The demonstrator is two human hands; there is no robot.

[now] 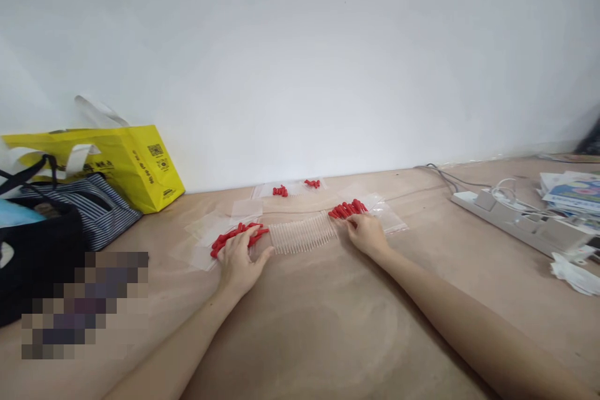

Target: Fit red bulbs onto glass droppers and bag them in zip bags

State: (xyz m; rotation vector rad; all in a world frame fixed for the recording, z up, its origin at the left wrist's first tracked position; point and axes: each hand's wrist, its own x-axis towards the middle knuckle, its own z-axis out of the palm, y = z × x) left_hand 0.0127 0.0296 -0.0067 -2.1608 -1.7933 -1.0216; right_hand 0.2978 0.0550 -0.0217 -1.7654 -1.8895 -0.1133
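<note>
Two bare forearms reach across a brown desk from its near edge. At the near left sits a black bag; level with it at the right lies some crumpled white material. Farther in, the left hand rests over a pile of red pieces, its fingers spread and thumb held apart. A clear plastic bag lies beneath that pile. Between the hands runs a row of thin, pale sticks, set side by side. At its right end, the right hand has bent fingers touching a second red bunch; I cannot tell whether they pinch a piece. Clear plastic spreads beside it. Beyond stand a striped pouch and yellow bag at left, with a white power strip and papers at right. Farthest back, two small red clusters lie near the white wall.
</note>
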